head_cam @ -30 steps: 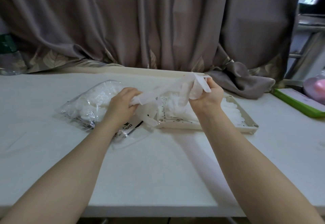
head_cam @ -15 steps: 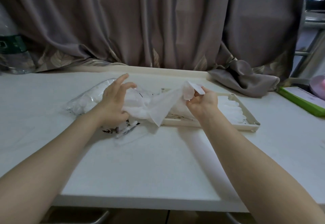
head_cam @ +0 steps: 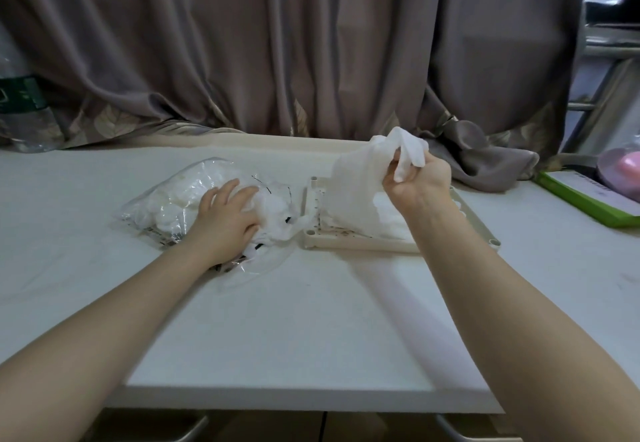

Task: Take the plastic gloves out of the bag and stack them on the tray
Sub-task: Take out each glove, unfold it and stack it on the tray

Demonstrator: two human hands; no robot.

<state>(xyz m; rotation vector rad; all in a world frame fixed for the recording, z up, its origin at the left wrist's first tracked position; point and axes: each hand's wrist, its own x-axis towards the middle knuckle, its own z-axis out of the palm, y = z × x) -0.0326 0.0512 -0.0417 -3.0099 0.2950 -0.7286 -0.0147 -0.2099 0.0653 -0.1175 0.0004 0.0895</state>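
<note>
The white table (head_cam: 294, 320) spreads out in front of me, with a brown curtain (head_cam: 277, 43) hanging behind its far edge and pooling onto the top at the right. A green-edged board (head_cam: 588, 199) lies at the far right, and a plastic bottle (head_cam: 20, 109) stands at the far left. On the table ahead of me sits the cream tray (head_cam: 481, 223), with a low stack of plastic gloves (head_cam: 391, 223) lying in it. Just left of the tray lies the clear bag (head_cam: 166, 199), crumpled and holding more white gloves. My left hand (head_cam: 225, 223) rests on the bag near its open end, fingers relaxed and spread over the plastic, pressing it down. My right hand (head_cam: 419, 181) is raised over the tray, fingers curled and pinching the top of one glove (head_cam: 353, 192), which hangs down so its lower edge reaches the stack.
</note>
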